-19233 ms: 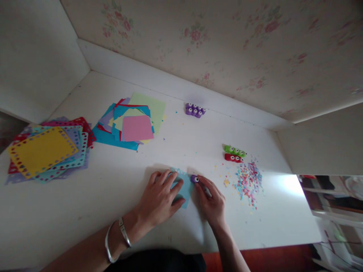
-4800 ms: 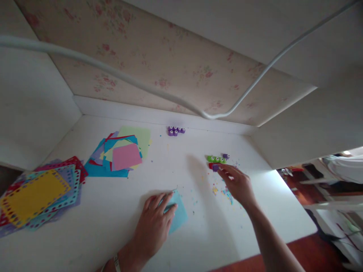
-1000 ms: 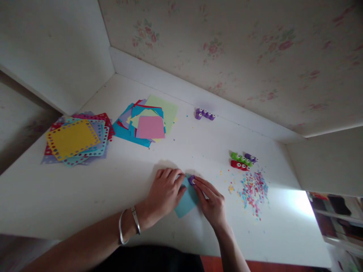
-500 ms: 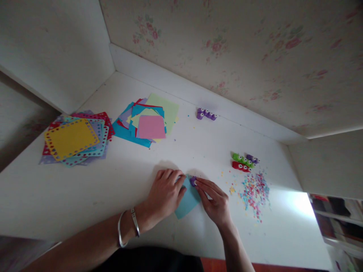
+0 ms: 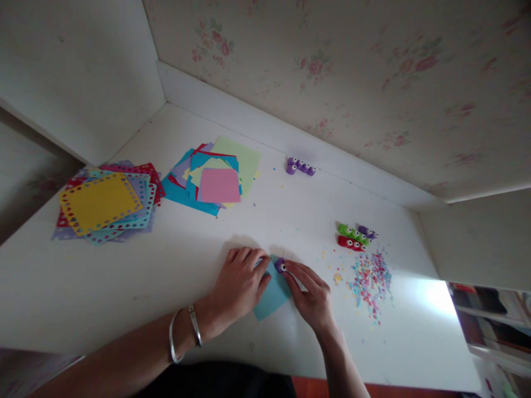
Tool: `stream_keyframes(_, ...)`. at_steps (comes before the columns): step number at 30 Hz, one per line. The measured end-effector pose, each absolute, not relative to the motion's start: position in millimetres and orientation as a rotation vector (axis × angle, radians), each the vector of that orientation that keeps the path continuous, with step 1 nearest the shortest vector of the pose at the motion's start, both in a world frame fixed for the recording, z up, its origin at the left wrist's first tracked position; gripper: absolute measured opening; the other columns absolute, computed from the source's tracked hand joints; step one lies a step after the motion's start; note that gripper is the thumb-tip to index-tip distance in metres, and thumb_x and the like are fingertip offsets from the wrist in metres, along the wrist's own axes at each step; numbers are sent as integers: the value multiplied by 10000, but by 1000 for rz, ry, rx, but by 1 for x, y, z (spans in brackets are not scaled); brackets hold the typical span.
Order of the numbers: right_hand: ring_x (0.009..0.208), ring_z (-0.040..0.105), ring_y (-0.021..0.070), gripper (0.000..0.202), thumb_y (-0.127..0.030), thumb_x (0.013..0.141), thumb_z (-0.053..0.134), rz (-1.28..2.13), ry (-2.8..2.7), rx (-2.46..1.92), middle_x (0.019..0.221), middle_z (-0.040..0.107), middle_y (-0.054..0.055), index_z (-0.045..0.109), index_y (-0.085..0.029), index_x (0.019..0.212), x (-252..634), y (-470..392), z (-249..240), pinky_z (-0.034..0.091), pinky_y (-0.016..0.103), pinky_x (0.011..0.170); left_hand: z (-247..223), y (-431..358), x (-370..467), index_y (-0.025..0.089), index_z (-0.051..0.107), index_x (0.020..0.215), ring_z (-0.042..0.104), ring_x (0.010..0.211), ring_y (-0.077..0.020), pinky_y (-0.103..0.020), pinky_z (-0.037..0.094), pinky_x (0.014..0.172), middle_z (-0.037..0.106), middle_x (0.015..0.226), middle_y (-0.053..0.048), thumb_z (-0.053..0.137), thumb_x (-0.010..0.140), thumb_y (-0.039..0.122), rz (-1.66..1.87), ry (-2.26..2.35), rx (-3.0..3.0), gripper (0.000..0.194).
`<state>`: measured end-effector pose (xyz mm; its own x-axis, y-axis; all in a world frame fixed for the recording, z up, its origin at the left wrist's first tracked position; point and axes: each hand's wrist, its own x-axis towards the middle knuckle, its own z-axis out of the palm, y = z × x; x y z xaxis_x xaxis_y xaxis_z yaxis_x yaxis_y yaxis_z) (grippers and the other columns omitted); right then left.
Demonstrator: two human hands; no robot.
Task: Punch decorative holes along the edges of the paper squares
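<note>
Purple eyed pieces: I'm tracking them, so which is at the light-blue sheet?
The purple piece in the right hand; the wall-side group and the row beside the green pieces are off the sheet.

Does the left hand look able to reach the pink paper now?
Probably yes: the pink paper lies uncovered on its pile and no object stands between, though the left hand rests on the blue sheet.

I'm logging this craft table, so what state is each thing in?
Left hand: resting on the light blue sheet
Right hand: gripping the purple punch
Purple punch: held at the sheet's far edge
Light blue sheet: flat, partly covered
Yellow sheet: hole-punched border, topmost on its pile
Pink sheet: no holes visible, atop its pile
Confetti: scattered loose
Red punches: lined up in a row
</note>
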<state>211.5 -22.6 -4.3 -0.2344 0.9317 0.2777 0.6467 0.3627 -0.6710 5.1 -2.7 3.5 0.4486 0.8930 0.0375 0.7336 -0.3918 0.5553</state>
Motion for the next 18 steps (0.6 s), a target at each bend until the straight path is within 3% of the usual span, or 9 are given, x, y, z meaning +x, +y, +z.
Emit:
stream_keyframes(9, 1133, 632, 239, 351, -27, 876, 590, 427, -2202, -1260, 1155, 720, 84, 611, -215, 1171, 215, -27, 10, 574, 423, 906, 2, -3, 5, 202, 598, 1195, 519, 1068, -267, -465, 378, 912, 620, 1190, -59, 592, 939, 318, 429, 1370, 2264, 281)
stream_keyframes(18, 876, 645, 222, 361, -34, 885, 537, 384, -2307, -1168, 1155, 719, 108, 610, -183, 1205, 216, -24, 17, 569, 399, 749, 4, -3, 4, 214, 587, 1196, 530, 1067, -263, -451, 372, 909, 623, 1189, -57, 593, 939, 317, 446, 1365, 2245, 278)
